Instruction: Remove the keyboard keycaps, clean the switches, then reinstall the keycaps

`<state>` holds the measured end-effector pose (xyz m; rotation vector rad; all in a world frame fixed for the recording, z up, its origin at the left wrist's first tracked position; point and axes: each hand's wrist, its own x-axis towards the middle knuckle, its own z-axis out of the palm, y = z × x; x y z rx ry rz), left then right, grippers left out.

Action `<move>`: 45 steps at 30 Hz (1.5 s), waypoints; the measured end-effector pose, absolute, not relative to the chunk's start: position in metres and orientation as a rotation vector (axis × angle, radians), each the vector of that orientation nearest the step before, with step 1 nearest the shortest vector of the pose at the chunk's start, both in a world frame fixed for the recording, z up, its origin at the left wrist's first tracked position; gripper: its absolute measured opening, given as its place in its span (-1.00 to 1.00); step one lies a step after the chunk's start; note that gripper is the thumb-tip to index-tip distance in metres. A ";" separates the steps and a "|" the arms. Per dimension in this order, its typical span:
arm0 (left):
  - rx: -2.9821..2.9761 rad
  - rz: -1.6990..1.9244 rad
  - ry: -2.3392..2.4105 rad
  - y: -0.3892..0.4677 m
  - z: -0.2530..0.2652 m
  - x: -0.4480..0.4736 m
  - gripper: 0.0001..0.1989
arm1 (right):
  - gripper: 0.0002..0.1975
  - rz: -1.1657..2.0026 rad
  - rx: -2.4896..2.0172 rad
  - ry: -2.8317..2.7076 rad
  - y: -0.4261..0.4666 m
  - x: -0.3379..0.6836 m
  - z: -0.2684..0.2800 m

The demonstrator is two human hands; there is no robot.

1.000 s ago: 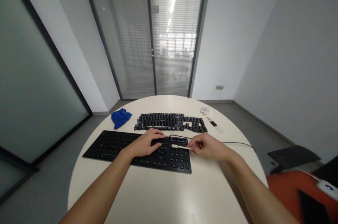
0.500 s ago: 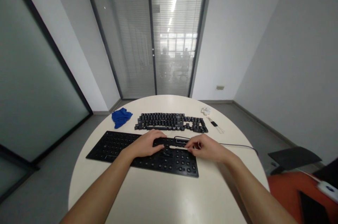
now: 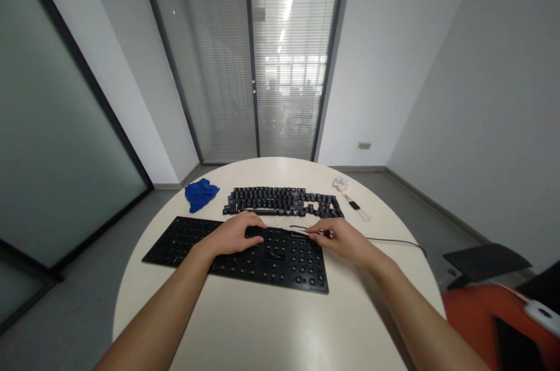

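Note:
A black keyboard [image 3: 280, 269] with its keycaps off lies at a slant on the table. My left hand [image 3: 231, 235] rests on its middle, fingers stretched toward the far edge and thumb apart. At the keyboard's upper right, my right hand [image 3: 335, 237] pinches a thin white cotton swab [image 3: 301, 233] between thumb and fingers. The swab points left, near the keyboard's far edge; its tip is hard to make out. Behind the keyboard, loose black keycaps [image 3: 266, 199] are laid out in rows.
The round white table [image 3: 271, 324] also bears a crumpled blue cloth [image 3: 201, 194], a small white bundle [image 3: 340, 184] and more swabs with a black band [image 3: 354, 205]. A dark cable [image 3: 398, 241] runs off to the right. An orange chair [image 3: 472, 324] stands at the right.
My right hand has moved the cotton swab slightly up and away, from over the keys to the keyboard's far edge. My left hand has shifted a little to the left.

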<state>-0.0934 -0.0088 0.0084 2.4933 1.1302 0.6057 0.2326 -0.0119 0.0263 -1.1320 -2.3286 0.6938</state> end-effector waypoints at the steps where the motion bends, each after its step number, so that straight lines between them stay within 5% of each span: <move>1: 2.500 0.608 1.130 -0.008 0.008 -0.093 -0.75 | -0.77 0.683 -1.124 -2.332 -0.012 0.233 0.027; 45: 2.522 0.606 1.183 -0.010 0.006 -0.091 -0.76 | -0.81 0.763 -1.113 -2.340 -0.014 0.237 0.031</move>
